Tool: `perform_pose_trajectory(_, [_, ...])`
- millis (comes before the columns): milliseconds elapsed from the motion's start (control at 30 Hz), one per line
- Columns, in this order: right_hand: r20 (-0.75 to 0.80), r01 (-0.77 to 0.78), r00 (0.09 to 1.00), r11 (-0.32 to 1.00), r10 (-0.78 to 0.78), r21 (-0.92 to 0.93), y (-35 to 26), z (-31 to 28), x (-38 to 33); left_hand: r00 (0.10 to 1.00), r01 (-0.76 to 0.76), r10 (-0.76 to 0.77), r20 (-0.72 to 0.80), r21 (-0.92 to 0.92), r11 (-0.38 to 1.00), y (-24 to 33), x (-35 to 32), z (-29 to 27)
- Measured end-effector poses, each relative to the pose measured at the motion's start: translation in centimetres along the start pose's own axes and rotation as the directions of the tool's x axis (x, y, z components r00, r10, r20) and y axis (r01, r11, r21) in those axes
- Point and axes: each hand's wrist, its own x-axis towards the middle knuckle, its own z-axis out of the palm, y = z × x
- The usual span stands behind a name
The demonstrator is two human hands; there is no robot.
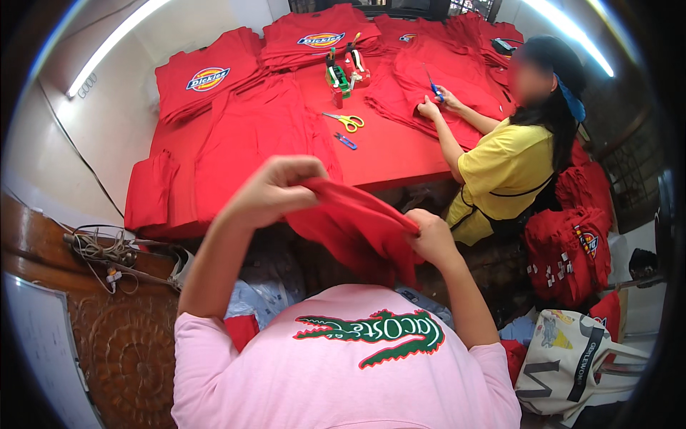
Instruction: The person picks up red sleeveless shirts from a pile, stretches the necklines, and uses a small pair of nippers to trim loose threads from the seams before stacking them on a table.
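A piece of red fabric (357, 225), seemingly part of a garment, is stretched between my hands in front of my chest. My left hand (279, 189) is closed on its upper left edge. At the other end my right hand (431, 236) pinches the edge, and the cloth hangs down in folds below. Just past my hands, red T-shirts (250, 143) lie spread on the red-covered table (375, 154). Yellow-handled scissors (349, 121) and a blue thread snipper (345, 141) lie on the tabletop beyond my left hand.
Opposite, at the right, a person in yellow (507, 157) trims a red garment with blue-handled scissors (434, 91). Tape dispensers (339, 79) stand mid-table among stacked red shirts (321, 36). A red bundle (572, 247) and a canvas tote bag (561, 357) sit at the right.
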Motion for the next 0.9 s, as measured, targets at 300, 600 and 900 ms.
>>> perform_pose_trajectory(300, [0.152, -0.304, 0.953, 0.832, 0.263, 0.463, 2.7, -14.0, -0.3, 0.935, -0.041, 0.171, -0.311, 0.385, 0.922, 4.5, -5.5, -11.5])
perform_pose_trajectory(600, [-0.084, 0.01, 0.996, 0.971, 0.011, 0.239, -1.1, -27.1, -0.6, 0.871, 0.325, 0.076, -0.485, 0.685, 0.652, 9.1, -16.1, -12.2])
perform_pose_trajectory(900, [-0.293, 0.421, 0.75, 0.769, -0.593, -0.481, -4.9, -32.7, 5.5, 0.924, 0.307, -0.01, -0.383, 0.723, 0.619, 14.5, -22.8, -9.6])
